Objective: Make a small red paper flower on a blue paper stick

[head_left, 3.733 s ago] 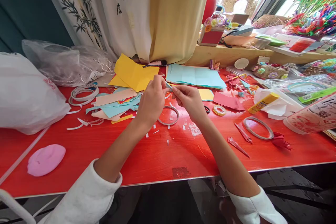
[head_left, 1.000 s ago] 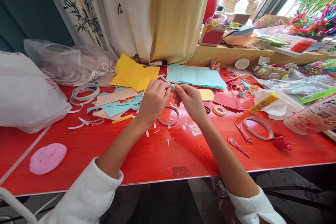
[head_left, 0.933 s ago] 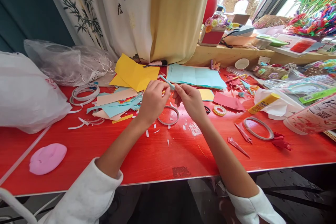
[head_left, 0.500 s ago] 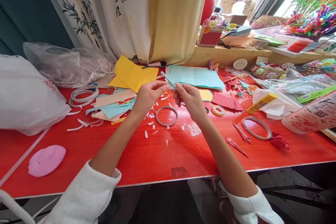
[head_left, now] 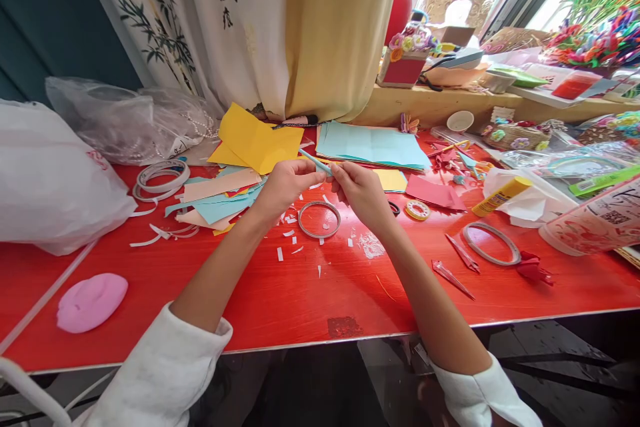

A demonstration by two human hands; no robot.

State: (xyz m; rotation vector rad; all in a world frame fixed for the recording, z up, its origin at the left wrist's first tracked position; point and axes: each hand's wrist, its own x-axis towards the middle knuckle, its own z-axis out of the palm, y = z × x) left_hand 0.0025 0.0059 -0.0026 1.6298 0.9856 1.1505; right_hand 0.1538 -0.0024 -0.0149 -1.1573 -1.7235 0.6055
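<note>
A thin, light blue rolled paper tube (head_left: 314, 159) is held up above the table, its far end pointing up and to the left. My right hand (head_left: 361, 192) pinches the tube near its lower end between thumb and fingers. My left hand (head_left: 287, 187) is closed, with thumb and fingertips pressed at the tube close to my right fingertips. Just below the hands a roll of narrow tape (head_left: 319, 219) lies flat among white paper scraps (head_left: 280, 254). Behind them are light blue paper sheets (head_left: 373, 145) and a folded yellow sheet (head_left: 263, 140).
White tape rolls (head_left: 161, 180) and a white plastic bag (head_left: 55, 180) are at left, with a pink lump (head_left: 93, 302) in front. On the right lie a glue stick (head_left: 501, 196), red paper cones (head_left: 453, 279), another tape roll (head_left: 491, 243) and a printed paper cup (head_left: 595, 213).
The tube has tilted lower, lying flatter and further left. My left fingertips have moved in against it beside my right hand.
</note>
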